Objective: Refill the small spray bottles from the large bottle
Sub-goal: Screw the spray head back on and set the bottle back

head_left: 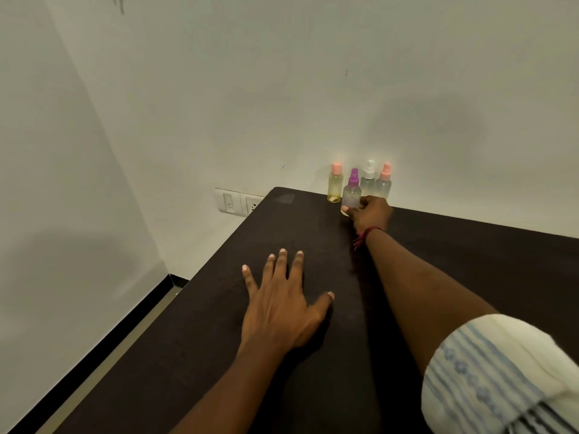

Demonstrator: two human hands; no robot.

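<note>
Curling its grip round the purple-capped bottle [352, 192], the right hand [371, 214] holds it; left hand [282, 305] lies spread.

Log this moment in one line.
right hand: grips purple-capped bottle | left hand: flat on table | stage: pickup, nothing poured yet

Four small upright spray bottles [368, 183] clustered, purple-capped bottle [351, 195] foremost

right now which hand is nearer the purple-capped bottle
Right. The right hand grips the purple-capped bottle at its base. The left hand lies flat on the table, much closer to the person and well short of it.
</note>
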